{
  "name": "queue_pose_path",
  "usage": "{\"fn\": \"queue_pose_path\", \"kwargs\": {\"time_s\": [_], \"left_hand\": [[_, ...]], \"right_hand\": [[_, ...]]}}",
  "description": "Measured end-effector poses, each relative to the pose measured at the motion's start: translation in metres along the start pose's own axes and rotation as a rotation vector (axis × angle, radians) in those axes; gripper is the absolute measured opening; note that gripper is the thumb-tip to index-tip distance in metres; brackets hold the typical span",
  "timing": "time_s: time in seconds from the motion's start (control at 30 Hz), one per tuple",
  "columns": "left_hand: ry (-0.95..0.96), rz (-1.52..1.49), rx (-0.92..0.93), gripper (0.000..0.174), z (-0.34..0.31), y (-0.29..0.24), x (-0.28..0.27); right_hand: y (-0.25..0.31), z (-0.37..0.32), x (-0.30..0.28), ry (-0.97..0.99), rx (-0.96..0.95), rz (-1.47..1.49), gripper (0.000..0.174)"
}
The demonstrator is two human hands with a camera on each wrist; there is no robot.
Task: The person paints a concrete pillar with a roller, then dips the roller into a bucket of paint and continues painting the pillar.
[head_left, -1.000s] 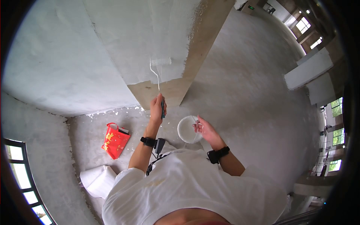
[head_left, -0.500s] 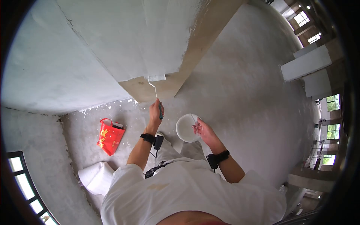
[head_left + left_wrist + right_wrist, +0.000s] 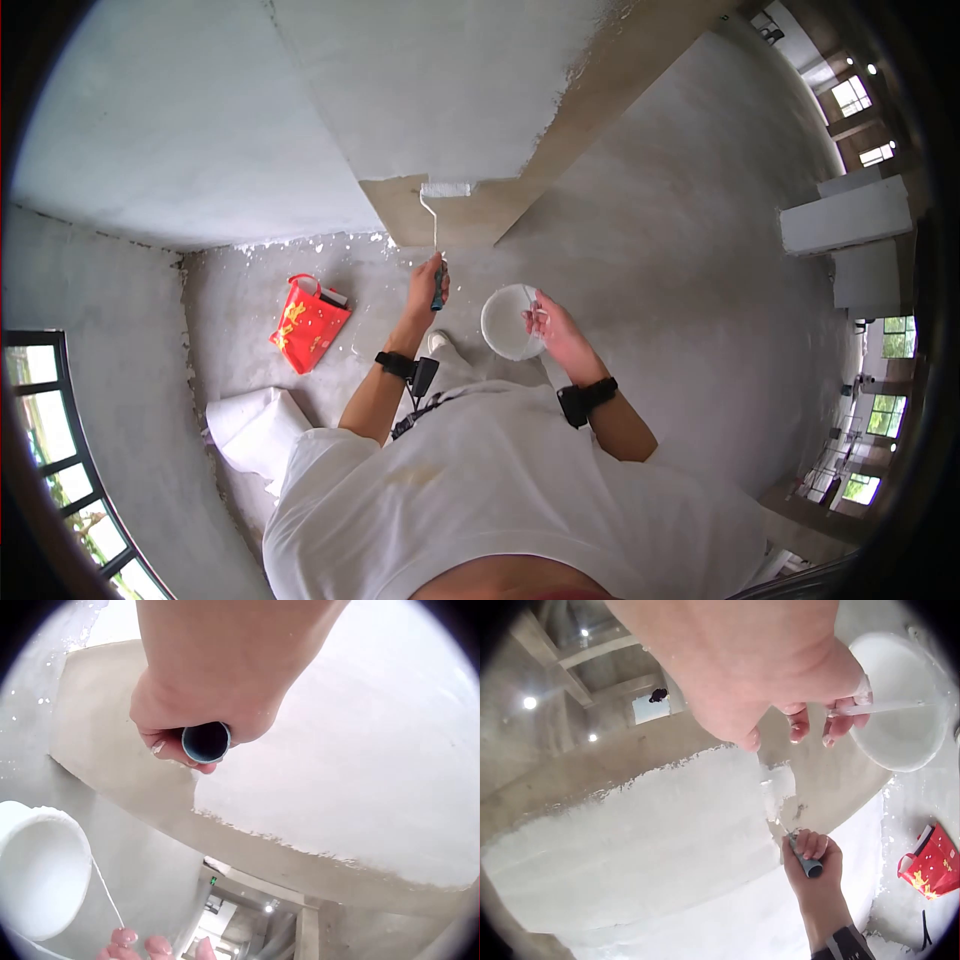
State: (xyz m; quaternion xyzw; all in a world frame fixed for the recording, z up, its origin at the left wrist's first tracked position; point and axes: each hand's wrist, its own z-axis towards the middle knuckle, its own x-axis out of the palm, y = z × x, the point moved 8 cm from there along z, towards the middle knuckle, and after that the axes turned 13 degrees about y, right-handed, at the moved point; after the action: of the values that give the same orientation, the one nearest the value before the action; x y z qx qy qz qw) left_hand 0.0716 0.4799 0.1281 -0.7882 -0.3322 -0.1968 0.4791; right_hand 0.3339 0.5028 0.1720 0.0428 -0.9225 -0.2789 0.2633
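I'm mid-stroke: left hand [image 3: 428, 284] grips the roller [image 3: 446, 189] against the wall [image 3: 450, 90], right hand [image 3: 553, 325] holds the bucket [image 3: 488, 303] by its wire; next, I reckon, even pressure.

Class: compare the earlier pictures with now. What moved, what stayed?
The left hand drew the roller down the wall, from within the white paint to its lower edge. The right hand still holds the bucket by its wire handle; the red bag lies where it was.
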Motion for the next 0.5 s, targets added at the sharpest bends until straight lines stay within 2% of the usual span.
{"fn": "queue_pose_path", "kwargs": {"time_s": [0.1,0.3,0.37,0.43,0.5], "left_hand": [[-0.022,0.059,-0.040,0.034,-0.053,-0.010,-0.004],[0.010,0.508,-0.262,0.034,-0.142,-0.006,-0.019],[-0.012,0.511,-0.308,0.035,-0.156,-0.005,-0.014],[0.019,0.508,-0.368,0.035,-0.173,0.009,-0.013],[0.021,0.467,-0.354,0.034,-0.175,0.017,-0.015]], "right_hand": [[0.003,0.005,0.010,0.041,-0.020,-0.026,0.032],[-0.004,0.014,0.025,0.027,-0.027,-0.036,0.032],[0.001,0.016,0.046,0.109,-0.022,-0.061,0.032],[-0.005,0.019,0.054,0.084,0.006,-0.134,0.032],[-0.007,0.031,0.062,0.103,-0.052,-0.136,0.031]]}}
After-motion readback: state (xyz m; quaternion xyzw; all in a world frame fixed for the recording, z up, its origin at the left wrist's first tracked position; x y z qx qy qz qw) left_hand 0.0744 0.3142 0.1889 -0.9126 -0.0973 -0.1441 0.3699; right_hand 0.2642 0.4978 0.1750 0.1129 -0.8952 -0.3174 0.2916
